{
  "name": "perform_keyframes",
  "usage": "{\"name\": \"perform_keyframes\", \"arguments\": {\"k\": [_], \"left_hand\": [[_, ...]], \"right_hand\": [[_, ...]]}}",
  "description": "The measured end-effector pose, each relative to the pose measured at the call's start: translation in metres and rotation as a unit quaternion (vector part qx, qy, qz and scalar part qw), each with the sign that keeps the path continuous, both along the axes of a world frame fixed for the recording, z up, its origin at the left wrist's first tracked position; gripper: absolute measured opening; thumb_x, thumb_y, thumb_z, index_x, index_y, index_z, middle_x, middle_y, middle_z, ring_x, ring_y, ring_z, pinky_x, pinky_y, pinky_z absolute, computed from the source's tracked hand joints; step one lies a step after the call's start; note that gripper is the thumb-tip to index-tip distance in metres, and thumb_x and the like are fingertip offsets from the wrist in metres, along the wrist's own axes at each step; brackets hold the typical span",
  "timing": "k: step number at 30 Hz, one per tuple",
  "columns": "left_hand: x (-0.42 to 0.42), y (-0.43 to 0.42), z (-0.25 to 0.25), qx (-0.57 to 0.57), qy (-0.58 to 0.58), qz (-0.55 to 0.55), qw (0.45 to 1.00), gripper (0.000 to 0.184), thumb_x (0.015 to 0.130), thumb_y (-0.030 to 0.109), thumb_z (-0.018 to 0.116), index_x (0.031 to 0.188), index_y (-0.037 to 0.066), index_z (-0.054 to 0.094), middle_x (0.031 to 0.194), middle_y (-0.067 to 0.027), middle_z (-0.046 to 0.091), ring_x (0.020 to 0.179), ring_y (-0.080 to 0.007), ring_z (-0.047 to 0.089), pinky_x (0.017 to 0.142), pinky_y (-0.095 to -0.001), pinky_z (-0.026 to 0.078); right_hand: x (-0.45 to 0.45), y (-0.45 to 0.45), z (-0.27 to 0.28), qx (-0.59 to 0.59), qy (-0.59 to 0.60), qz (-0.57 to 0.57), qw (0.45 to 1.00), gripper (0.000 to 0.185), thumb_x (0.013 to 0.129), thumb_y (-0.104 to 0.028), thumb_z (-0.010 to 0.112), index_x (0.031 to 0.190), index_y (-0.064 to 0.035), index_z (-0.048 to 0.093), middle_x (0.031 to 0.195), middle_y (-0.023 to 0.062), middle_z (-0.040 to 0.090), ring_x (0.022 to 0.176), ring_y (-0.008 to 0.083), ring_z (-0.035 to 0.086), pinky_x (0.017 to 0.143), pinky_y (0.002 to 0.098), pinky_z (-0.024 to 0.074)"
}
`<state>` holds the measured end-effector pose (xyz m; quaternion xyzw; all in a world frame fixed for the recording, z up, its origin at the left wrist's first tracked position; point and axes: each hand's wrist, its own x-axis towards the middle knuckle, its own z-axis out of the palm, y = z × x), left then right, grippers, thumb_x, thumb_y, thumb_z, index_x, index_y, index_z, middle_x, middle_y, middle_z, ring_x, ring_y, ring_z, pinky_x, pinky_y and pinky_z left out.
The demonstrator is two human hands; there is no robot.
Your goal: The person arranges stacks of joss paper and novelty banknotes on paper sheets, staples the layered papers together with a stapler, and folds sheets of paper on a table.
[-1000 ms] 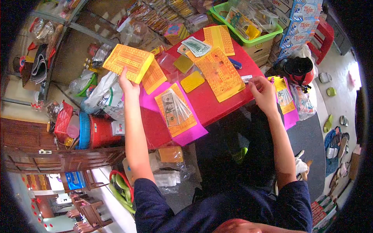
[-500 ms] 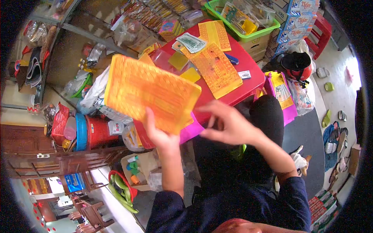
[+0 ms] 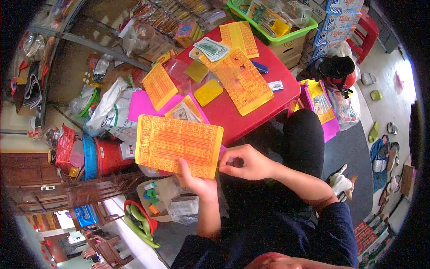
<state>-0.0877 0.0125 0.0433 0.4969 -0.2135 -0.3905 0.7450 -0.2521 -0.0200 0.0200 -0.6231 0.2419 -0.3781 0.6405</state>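
Note:
My left hand (image 3: 197, 183) grips a stack of yellow joss paper (image 3: 179, 145) printed in red, its thumb across the front and its fingers behind. My right hand (image 3: 248, 162) is closed in a pinch at the stack's lower right edge; a thin strand seems to show at the fingertips, too fine to name. Just beyond the stack, a purple sheet (image 3: 136, 105) on the red table (image 3: 280, 74) bears another yellow printed sheet (image 3: 160, 87) and printed banknotes (image 3: 184, 113). Farther along the table are a larger yellow sheet (image 3: 242, 80), a gold square (image 3: 208, 93) and dollar-like notes (image 3: 211, 48).
A green basket (image 3: 293, 39) of packets stands behind the table. A purple bundle (image 3: 322, 107) with notes lies right of my knee (image 3: 304, 134). A dog (image 3: 342, 184) rests on the floor. A red bucket (image 3: 109, 154) and an open carton (image 3: 156, 201) are at left.
The stack in my left hand has come down and levelled out, uncovering the purple sheet and notes behind it. My right hand has moved to the stack's edge and closed to a pinch.

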Motion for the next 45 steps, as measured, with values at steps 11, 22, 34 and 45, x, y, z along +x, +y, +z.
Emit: {"name": "perform_keyframes", "arguments": {"k": [11, 22, 34, 45], "left_hand": [[0.038, -0.011, -0.007, -0.041, -0.004, 0.061, 0.997, 0.063, 0.1, 0.034, 0.062, 0.149, 0.0, 0.041, 0.147, -0.0177, 0.052, 0.13, -0.0327, 0.055, 0.11, -0.0496, 0.045], [0.066, 0.007, -0.019, -0.017, -0.015, 0.064, 0.998, 0.062, 0.098, 0.03, 0.066, 0.15, 0.003, 0.043, 0.146, -0.0139, 0.053, 0.132, -0.0299, 0.055, 0.11, -0.048, 0.046], [0.054, 0.017, -0.021, 0.044, -0.017, -0.018, 0.999, 0.062, 0.091, 0.006, 0.076, 0.144, 0.002, 0.045, 0.135, -0.0119, 0.059, 0.121, -0.0234, 0.06, 0.101, -0.0394, 0.051], [0.039, 0.008, -0.042, 0.049, -0.116, -0.203, 0.971, 0.061, 0.091, 0.016, 0.077, 0.142, 0.0, 0.048, 0.134, -0.0112, 0.06, 0.121, -0.0228, 0.06, 0.103, -0.0376, 0.048]], "right_hand": [[-0.008, -0.003, -0.005, 0.087, -0.007, 0.017, 0.996, 0.014, 0.093, -0.013, 0.072, 0.099, -0.0009, 0.071, 0.089, 0.008, 0.074, 0.08, 0.0143, 0.069, 0.071, 0.0332, 0.0555], [-0.011, -0.034, 0.019, -0.132, 0.098, -0.14, 0.976, 0.009, 0.088, -0.006, 0.074, 0.095, -0.0001, 0.072, 0.091, 0.0085, 0.066, 0.075, 0.017, 0.064, 0.063, 0.0289, 0.0507], [-0.013, -0.068, -0.005, -0.133, 0.206, -0.189, 0.951, 0.049, 0.095, -0.022, 0.07, 0.137, -0.0009, 0.056, 0.12, 0.017, 0.064, 0.108, 0.0343, 0.067, 0.093, 0.0408, 0.0546], [-0.02, -0.059, -0.01, 0.085, 0.007, 0.025, 0.996, 0.034, 0.097, -0.027, 0.073, 0.116, 0.0007, 0.069, 0.096, 0.0012, 0.072, 0.089, 0.0064, 0.062, 0.078, 0.0282, 0.052]]}}
